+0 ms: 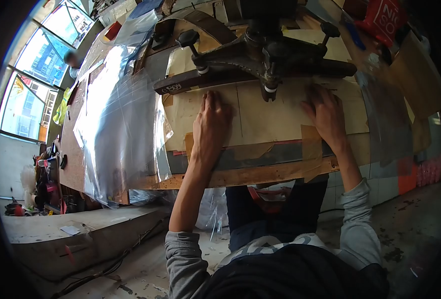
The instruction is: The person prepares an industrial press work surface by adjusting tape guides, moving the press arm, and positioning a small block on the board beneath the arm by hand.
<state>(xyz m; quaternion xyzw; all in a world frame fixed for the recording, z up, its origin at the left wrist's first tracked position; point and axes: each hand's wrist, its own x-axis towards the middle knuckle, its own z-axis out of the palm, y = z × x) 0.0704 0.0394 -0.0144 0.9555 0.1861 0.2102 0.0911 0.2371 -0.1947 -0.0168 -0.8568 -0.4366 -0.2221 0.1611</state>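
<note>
My left hand (213,117) lies on a cream-coloured board (260,117), fingers stretched toward a long dark metal bar (215,79). On the same board, farther right, rests my right hand (326,112), its thumb apart from the fingers and its fingertips in shadow near the bar. I see nothing held in either hand. The bar belongs to a black metal machine head (265,50) with a screw knob on each side, reaching over the board. A thin dark line runs across the board between my hands. Brown tape (311,149) crosses its near edge.
Clear plastic sheets (115,124) lie stacked on the left; another clear sheet (387,124) hangs at the right. A red bag (382,22) and a blue tool (354,35) are at the back right. Behind the far-left table edge, a person (72,61) shows near the windows.
</note>
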